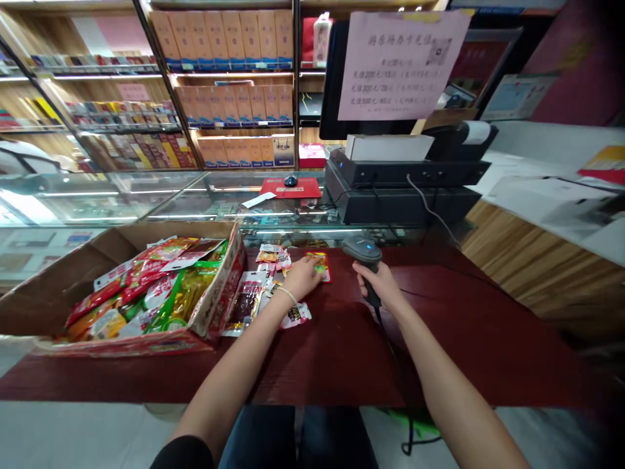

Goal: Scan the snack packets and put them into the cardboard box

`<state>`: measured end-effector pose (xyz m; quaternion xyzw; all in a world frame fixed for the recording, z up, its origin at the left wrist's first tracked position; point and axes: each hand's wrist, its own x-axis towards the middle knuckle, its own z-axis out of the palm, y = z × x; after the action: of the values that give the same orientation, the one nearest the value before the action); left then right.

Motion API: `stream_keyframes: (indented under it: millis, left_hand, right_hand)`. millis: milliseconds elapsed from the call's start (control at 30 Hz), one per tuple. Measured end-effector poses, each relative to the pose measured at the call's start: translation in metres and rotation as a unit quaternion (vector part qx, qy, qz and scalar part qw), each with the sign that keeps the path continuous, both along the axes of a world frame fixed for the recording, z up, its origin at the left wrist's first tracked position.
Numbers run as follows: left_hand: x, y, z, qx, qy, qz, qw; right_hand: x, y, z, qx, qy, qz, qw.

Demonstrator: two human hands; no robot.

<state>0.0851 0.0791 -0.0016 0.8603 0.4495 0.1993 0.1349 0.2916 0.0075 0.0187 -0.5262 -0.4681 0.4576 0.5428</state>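
My right hand is wrapped round the handle of a grey barcode scanner, whose head points toward a small red snack packet on the dark red counter. My left hand lies on that packet with its fingers flat on it. Several more small snack packets lie loose beside and under my left wrist. The scanner's cable runs down along my right forearm.
An open cardboard box full of snack packets stands at the left. Behind the counter are a glass display case, a black till with monitor, a receipt printer, a mouse on a red pad and stocked shelves.
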Motion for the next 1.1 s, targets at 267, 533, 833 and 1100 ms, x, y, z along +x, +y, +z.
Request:
stream_keyframes:
  millis: [267, 533, 833, 1100]
  left_hand:
    - [0.044, 0.017, -0.01, -0.001, 0.158, 0.134, 0.978]
    - [0.041, 0.031, -0.013, -0.055, 0.191, 0.074, 0.977]
    - [0.04, 0.023, -0.017, -0.166, 0.063, 0.024, 0.984]
    - [0.005, 0.006, -0.02, -0.125, -0.383, -0.012, 0.915]
  right_hand:
    - [0.008, 0.0, 0.001, -0.016, 0.041, -0.015, 0.999]
    - [0.012, 0.002, -0.002, 0.007, 0.034, -0.023, 0.999]
    - [0.009, -0.001, -0.002, 0.004, 0.027, -0.027, 0.999]
    - [0.004, -0.004, -0.001, 0.018, 0.013, -0.027, 0.999]
